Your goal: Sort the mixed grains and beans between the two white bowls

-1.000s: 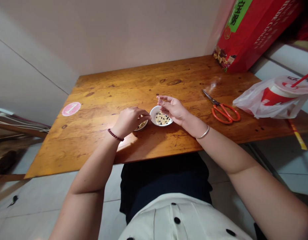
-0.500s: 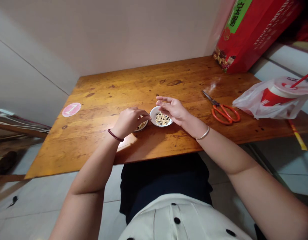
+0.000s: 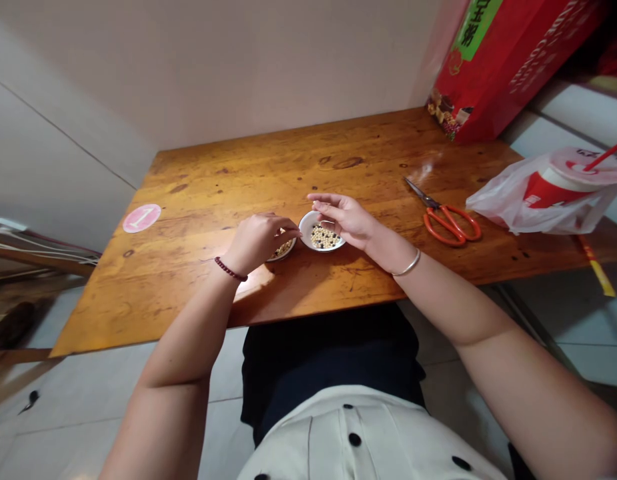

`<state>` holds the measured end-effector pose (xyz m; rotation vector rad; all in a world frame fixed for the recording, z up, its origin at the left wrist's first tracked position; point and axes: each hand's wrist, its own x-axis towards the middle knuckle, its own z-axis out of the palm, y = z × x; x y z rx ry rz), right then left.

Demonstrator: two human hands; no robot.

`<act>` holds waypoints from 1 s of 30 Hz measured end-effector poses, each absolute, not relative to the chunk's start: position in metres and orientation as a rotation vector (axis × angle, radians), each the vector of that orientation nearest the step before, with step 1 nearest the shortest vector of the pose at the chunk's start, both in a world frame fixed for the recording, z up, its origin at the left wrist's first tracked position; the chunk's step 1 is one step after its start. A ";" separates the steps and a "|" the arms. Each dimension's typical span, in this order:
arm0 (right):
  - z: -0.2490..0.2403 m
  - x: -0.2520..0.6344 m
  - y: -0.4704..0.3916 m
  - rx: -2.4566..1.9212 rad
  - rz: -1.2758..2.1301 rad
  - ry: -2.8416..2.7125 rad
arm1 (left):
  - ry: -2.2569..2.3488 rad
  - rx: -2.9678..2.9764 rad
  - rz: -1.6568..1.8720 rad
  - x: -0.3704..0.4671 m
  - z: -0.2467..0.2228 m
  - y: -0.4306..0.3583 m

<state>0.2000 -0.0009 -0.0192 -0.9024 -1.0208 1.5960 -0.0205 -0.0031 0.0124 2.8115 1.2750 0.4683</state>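
Observation:
Two small white bowls stand side by side near the table's front edge. The right bowl (image 3: 309, 232) holds pale and black beans (image 3: 325, 237). Over the left bowl (image 3: 289, 253), which also has beans in it, my left hand (image 3: 262, 239) hides most of the opening; its fingertips are pinched together by the rim between the bowls, and what they hold is too small to make out. My right hand (image 3: 347, 219) hovers over the right bowl's far right side, palm turned inward, with thumb and forefinger close around something tiny and pale.
Orange-handled scissors (image 3: 451, 225) lie on the wooden table (image 3: 228, 167) to the right. Beyond them are a bagged red and white cup (image 3: 558, 190) and a red box (image 3: 508, 67). A round pink number sticker (image 3: 142, 218) is at the left.
My right hand's fingertips have shifted slightly left over the bowl. My left hand has hardly moved. The whole view has shifted very slightly.

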 end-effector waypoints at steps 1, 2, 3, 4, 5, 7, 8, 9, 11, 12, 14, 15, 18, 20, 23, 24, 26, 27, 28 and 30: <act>-0.019 0.200 -0.001 -0.912 1.589 -1.034 | 1.276 2.812 0.464 -0.020 0.013 -0.003; -0.020 0.201 0.000 -0.923 1.583 -1.039 | 1.276 2.815 0.460 -0.020 0.013 -0.003; -0.020 0.201 0.000 -0.935 1.578 -1.036 | 1.276 2.820 0.459 -0.020 0.013 -0.003; -0.020 0.201 0.001 -0.947 1.574 -1.026 | 1.279 2.824 0.459 -0.020 0.013 -0.003; -0.020 0.201 0.001 -0.959 1.568 -1.016 | 1.283 2.826 0.460 -0.020 0.013 -0.004; -0.019 0.200 0.002 -0.977 1.542 -1.005 | 1.290 2.825 0.459 -0.020 0.014 -0.004; -0.019 0.199 0.002 -0.983 1.519 -1.009 | 1.290 2.823 0.458 -0.020 0.014 -0.004; -0.018 0.199 0.001 -0.987 1.493 -1.019 | 1.289 2.820 0.458 -0.020 0.013 -0.004; -0.017 0.197 0.001 -0.989 1.443 -1.039 | 1.288 2.818 0.461 -0.020 0.013 -0.004; -0.017 0.196 0.000 -0.988 1.426 -1.044 | 1.288 2.818 0.464 -0.020 0.013 -0.004; -0.017 0.195 0.000 -0.983 1.410 -1.041 | 1.295 2.818 0.469 -0.020 0.012 -0.003; -0.017 0.195 -0.001 -0.980 1.409 -1.036 | 1.297 2.818 0.472 -0.020 0.012 -0.003; -0.018 0.195 -0.001 -0.976 1.412 -1.035 | 1.289 2.807 0.489 -0.020 0.011 -0.002; -0.018 0.196 0.000 -0.978 1.408 -1.051 | 1.272 2.791 0.522 -0.020 0.011 -0.002; -0.021 0.196 0.001 -0.993 1.369 -1.102 | 1.225 2.754 0.596 -0.020 0.010 -0.002; -0.022 0.196 0.001 -0.997 1.350 -1.129 | 1.211 2.738 0.625 -0.021 0.010 -0.001; -0.024 0.196 0.001 -0.992 1.317 -1.210 | 1.189 2.712 0.675 -0.021 0.010 -0.001; -0.025 0.195 0.001 -0.982 1.301 -1.268 | 1.186 2.702 0.701 -0.021 0.010 -0.001; -0.026 0.195 0.000 -0.971 1.280 -1.332 | 1.187 2.692 0.729 -0.021 0.010 -0.001; -0.027 0.193 -0.002 -0.958 1.221 -1.459 | 1.187 2.675 0.774 -0.021 0.010 -0.001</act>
